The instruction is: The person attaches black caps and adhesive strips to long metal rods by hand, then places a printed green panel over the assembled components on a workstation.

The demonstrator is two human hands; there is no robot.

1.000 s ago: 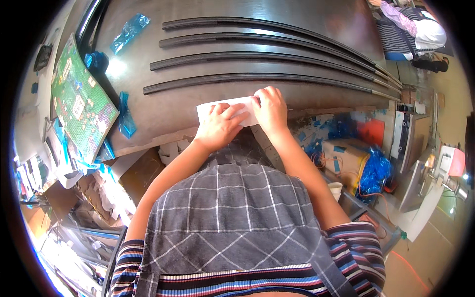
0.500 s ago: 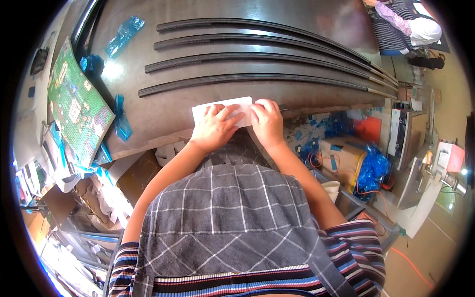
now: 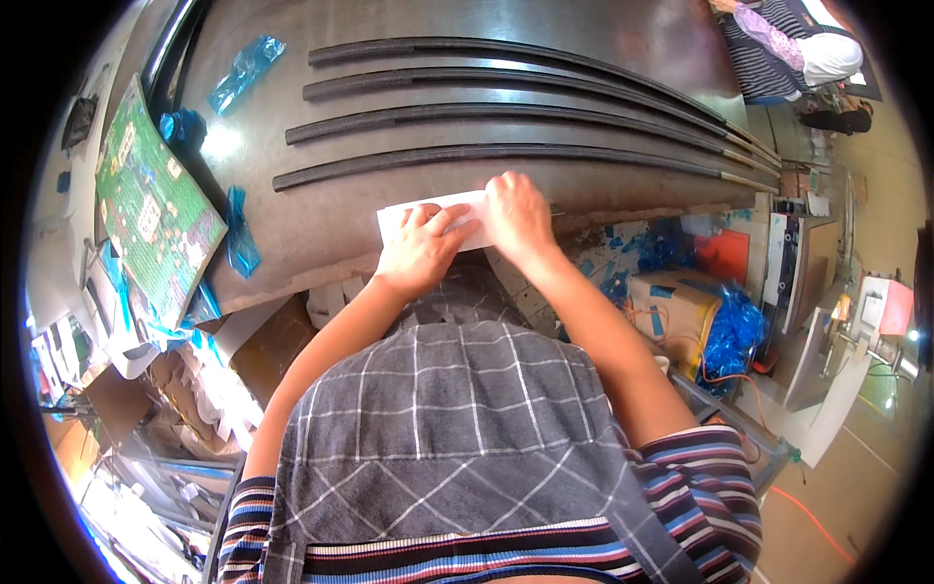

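Observation:
A white sheet of paper (image 3: 391,222), which looks folded or layered, lies at the near edge of the metal table. My left hand (image 3: 420,251) rests on it with the fingers spread, pressing from above. At the paper's right end is my right hand (image 3: 519,216), fingers curled and closed, covering that edge. What is between those fingers, if anything, is hidden. Just beyond the paper, several long black textured tubes (image 3: 418,161) run side by side across the table, narrowing to lighter rods at their right ends.
Left of my hands lie a green patterned panel (image 3: 156,209) and crumpled blue film (image 3: 240,234). Below the table's right side stands a cardboard box (image 3: 664,300) with blue plastic. Another person (image 3: 793,49) is at the far right. The bare table surface (image 3: 623,29) extends beyond the tubes.
My right hand has moved up along the paper's right end and turned, its fingers more curled over it. My left hand and the paper have stayed in place.

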